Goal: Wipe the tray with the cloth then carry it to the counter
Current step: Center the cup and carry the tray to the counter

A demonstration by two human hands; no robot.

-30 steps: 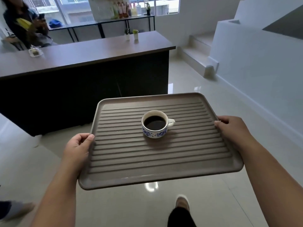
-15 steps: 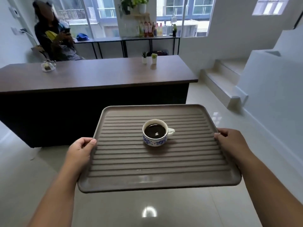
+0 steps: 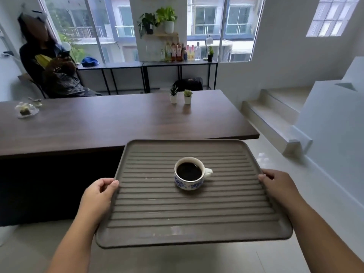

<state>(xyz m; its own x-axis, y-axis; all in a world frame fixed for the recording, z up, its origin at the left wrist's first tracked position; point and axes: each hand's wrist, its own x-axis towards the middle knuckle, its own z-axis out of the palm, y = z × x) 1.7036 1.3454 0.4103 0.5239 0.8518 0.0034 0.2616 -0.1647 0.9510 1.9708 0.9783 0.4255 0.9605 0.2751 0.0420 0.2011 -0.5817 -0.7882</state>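
Tray (image 3: 189, 217): ribbed, brown, held level in the air just short of the tabletop (image 3: 118, 123).
Left hand (image 3: 98, 196): grip clamped on the tray's left rim, thumb on top.
Right hand (image 3: 279, 186): grip clamped on the right rim.
Cup (image 3: 190, 173): dark coffee, standing upright mid-tray.

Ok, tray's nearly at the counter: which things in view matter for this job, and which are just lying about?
Part of the job:
tray, held level
left hand gripping its left edge
right hand gripping its right edge
full coffee cup riding mid-tray
counter, just ahead

Just lying about:
two small potted plants on the counter
covered glass dish at its far left
bottles on the window table
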